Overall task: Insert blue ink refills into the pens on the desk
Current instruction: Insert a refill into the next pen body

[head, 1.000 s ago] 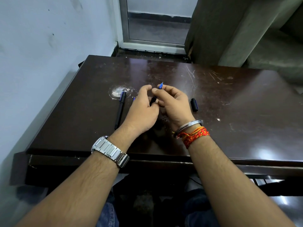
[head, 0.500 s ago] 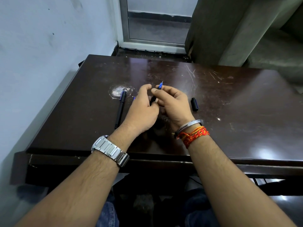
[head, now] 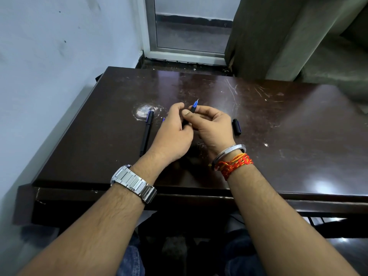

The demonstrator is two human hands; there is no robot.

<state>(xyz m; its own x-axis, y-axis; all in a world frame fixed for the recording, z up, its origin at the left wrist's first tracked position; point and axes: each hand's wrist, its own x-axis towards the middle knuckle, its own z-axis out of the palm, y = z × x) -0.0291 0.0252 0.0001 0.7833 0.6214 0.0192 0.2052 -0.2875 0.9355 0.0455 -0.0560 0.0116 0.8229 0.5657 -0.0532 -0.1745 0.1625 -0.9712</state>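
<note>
Both hands meet over the desk [head: 278, 126]: the left hand [head: 171, 134] and right hand [head: 211, 126] pinch one black pen [head: 192, 110], blue tip up. A second pen [head: 146, 134] lies left, a cap [head: 236, 126] right.

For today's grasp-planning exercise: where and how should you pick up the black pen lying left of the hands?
Probably pinch the black pen mid-barrel from above, fingertips on its two long sides: it lies flat on the desk, slim and straight, one end pointing away, with nothing touching either side.
</note>
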